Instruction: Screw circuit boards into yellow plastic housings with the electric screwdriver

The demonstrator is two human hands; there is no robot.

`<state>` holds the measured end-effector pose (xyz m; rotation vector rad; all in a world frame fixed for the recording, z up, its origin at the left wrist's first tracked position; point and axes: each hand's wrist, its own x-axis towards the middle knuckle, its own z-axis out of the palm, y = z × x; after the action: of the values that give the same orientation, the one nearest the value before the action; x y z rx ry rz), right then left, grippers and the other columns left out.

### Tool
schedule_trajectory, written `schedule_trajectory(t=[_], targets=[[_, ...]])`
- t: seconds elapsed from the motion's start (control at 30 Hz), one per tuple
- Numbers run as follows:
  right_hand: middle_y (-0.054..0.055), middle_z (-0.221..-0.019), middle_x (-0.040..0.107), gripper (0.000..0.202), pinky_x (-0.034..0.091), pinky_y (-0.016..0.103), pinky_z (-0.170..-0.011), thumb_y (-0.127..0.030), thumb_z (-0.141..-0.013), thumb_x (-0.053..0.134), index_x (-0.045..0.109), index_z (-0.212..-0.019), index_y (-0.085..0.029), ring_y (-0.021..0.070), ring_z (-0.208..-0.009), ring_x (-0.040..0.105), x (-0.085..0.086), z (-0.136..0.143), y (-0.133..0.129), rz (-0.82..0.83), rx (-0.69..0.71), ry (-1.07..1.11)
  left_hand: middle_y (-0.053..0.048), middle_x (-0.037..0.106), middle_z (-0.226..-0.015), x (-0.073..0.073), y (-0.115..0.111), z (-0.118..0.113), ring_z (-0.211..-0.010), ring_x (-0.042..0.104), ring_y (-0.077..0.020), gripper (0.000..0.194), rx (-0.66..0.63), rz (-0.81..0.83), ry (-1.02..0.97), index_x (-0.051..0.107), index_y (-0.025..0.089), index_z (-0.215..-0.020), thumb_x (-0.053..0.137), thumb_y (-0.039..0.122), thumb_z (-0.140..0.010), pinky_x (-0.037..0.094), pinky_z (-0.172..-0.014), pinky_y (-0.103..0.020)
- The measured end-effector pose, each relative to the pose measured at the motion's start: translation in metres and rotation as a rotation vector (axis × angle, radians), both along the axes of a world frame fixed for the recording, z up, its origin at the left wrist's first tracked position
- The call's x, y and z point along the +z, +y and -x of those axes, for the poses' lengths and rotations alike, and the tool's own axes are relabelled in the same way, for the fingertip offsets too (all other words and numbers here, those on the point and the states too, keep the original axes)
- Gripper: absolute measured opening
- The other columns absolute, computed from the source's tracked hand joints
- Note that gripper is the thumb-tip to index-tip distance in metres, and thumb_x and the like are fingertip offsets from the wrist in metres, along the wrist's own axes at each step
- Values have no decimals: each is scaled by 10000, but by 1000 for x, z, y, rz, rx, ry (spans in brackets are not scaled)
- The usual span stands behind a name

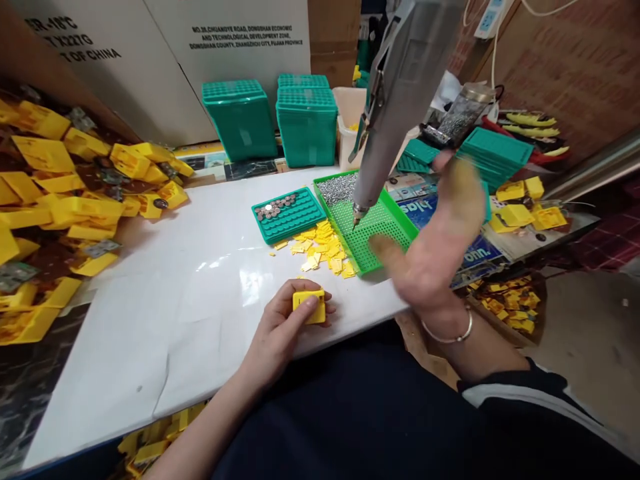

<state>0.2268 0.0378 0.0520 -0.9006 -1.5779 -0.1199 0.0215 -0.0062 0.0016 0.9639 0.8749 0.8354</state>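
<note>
Near the front edge of the table, my left hand (285,320) grips a small yellow plastic case (316,312), its thumb pressed on the top face. My right hand (435,247) is raised to the right of the green tray, blurred by motion, with its thumb spread away from the fingers; nothing shows in it. An electric screwdriver (395,100) hangs bit down over the green perforated tray (400,217), apart from both hands. Silver screws (337,189) fill the tray's far end. Beside it lie a pile of small yellow plastic pieces (325,248) and a teal tray (295,220) with round metal discs (274,208).
Yellow casings (50,180) are heaped at the left. Teal boxes (240,120) stand along the back before a white carton (240,60). To the right are a jar of screws (465,110), teal trays (495,157) and a box of yellow parts (515,303) below.
</note>
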Motion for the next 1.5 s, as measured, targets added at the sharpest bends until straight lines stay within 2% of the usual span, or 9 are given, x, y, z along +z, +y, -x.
schedule_trajectory(t=[0.03, 0.1, 0.23, 0.4, 0.63, 0.9, 1.27, 1.37, 1.5], targets=[[66, -1440, 412, 667, 399, 449, -1086, -512, -826, 636, 330, -1398, -355, 273, -1410, 325, 7, -8, 9, 38, 34, 63, -56, 669, -987, 1, 2, -3, -895, 656, -193, 180, 6, 62, -37, 551, 206, -1025, 562, 345, -911, 530, -756, -315], [52, -1363, 509, 603, 465, 437, -1016, -554, -845, 588, 346, -1365, -366, 252, -1328, 454, 17, -23, 28, 250, 193, 117, -76, 686, -948, 2, 6, -9, -867, 670, -206, 209, -3, 137, -79, 576, 183, -1002, 569, 367, -902, 538, -706, -308], [-3, -967, 657, 450, 561, 342, -742, -562, -788, 654, 493, -1109, -291, 168, -840, 674, 15, -43, 56, 525, 346, 195, -79, 702, -938, 3, 10, -17, -837, 683, -212, 234, 12, 179, -59, 596, 174, -963, 636, 378, -855, 554, -696, -318], [-45, -651, 528, 455, 478, 289, -527, -630, -753, 651, 478, -968, -268, 116, -497, 517, 0, -59, 87, 515, 166, 335, -53, 708, -895, 1, 10, -17, -846, 678, -206, 273, 16, 175, 32, 583, 190, -964, 722, 347, -790, 567, -713, -324], [60, -910, 608, 615, 521, 357, -624, -747, -786, 498, 463, -1139, -245, 189, -688, 630, -21, -63, 108, 519, 30, 300, -54, 696, -887, 4, 10, -19, -874, 655, -201, 281, 60, 173, 85, 589, 185, -949, 724, 367, -781, 569, -734, -319], [59, -909, 592, 619, 503, 346, -608, -773, -781, 456, 433, -1101, -244, 170, -653, 605, -23, -62, 107, 542, -2, 289, -61, 698, -921, 8, 9, -19, -926, 654, -223, 290, 65, 189, 89, 583, 187, -964, 722, 363, -779, 568, -768, -351], [8, -746, 577, 524, 498, 323, -596, -718, -816, 482, 481, -1086, -269, 145, -580, 555, -5, -51, 97, 433, 44, 287, -75, 700, -988, -8, 14, -17, -996, 675, -244, 240, 135, 228, -180, 549, 185, -1049, 619, 262, -833, 531, -887, -439], [-7, -667, 538, 485, 482, 314, -586, -728, -811, 479, 486, -969, -269, 143, -596, 552, 8, -23, 76, 429, 149, 311, -65, 691, -968, -7, 12, -20, -969, 682, -234, 245, 144, 222, -195, 538, 179, -1051, 622, 252, -833, 534, -877, -433], [-24, -611, 502, 493, 475, 312, -520, -744, -757, 532, 443, -754, -259, 127, -523, 512, 19, 23, 35, 524, 468, 402, -57, 679, -955, -7, 12, -20, -972, 679, -234, 243, 131, 207, -229, 521, 183, -1061, 608, 255, -846, 525, -891, -455]])
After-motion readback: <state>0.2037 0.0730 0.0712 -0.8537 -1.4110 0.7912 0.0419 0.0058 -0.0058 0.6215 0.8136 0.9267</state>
